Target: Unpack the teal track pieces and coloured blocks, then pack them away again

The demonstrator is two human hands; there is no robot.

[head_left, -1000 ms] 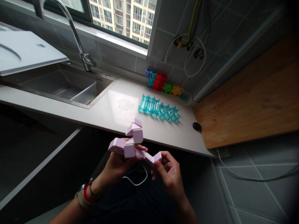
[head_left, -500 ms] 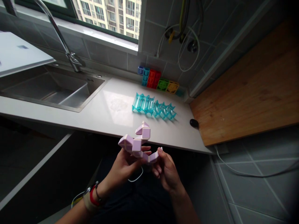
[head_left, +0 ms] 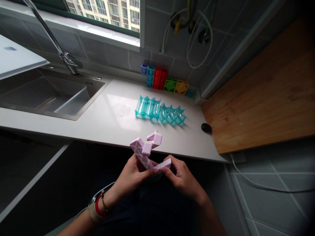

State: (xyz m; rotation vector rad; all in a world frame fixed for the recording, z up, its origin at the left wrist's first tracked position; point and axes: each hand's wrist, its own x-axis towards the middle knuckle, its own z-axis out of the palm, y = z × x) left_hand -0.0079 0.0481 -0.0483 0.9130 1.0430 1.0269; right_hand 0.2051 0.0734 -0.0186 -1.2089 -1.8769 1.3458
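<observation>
A lilac twisty snake puzzle (head_left: 147,148) with pale edges is held up in front of the counter's near edge, folded into an angular shape. My left hand (head_left: 134,172) grips its lower middle, the thumb lying along the segments. At the puzzle's right end, my right hand (head_left: 180,173) pinches the last segments between thumb and fingers. Parts of the fingers of both hands are hidden behind the puzzle. Beyond it on the counter lie clear turquoise plastic pieces (head_left: 147,108), joined in a row.
Coloured plastic blocks (head_left: 159,78) line the wall at the back of the white counter (head_left: 98,127). To the left are a steel sink (head_left: 81,105) and a tap (head_left: 65,57). A black computer mouse (head_left: 206,127) sits by the wooden board (head_left: 261,98) on the right.
The puzzle has turned and tilted, its upper part leaning further right. My right hand has rolled over, closing thumb and fingers on the right end. The view has shifted slightly.
</observation>
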